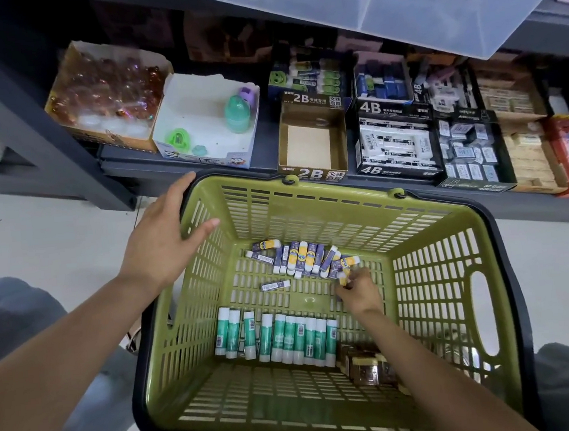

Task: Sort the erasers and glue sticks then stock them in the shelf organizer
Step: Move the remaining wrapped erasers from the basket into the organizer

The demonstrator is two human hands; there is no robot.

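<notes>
A green plastic basket (436, 271) stands on the floor in front of a low shelf. Along its far side lies a heap of several erasers (300, 257) in blue, white and yellow sleeves. A row of several green-and-white glue sticks (280, 336) lies nearer to me. My right hand (357, 293) reaches down inside the basket, fingers closed on one or two erasers at the right end of the heap. My left hand (164, 236) rests open on the basket's far-left rim. An empty brown 2B box (311, 142) sits on the shelf just behind the basket.
The shelf (182, 162) holds a white box with green toys (206, 119), a box of clear orange items (107, 90), full 4B eraser boxes (395, 143) and more eraser boxes to the right. Small brown packets (365, 363) lie in the basket's near-right corner. A clear bin (429, 0) hangs overhead.
</notes>
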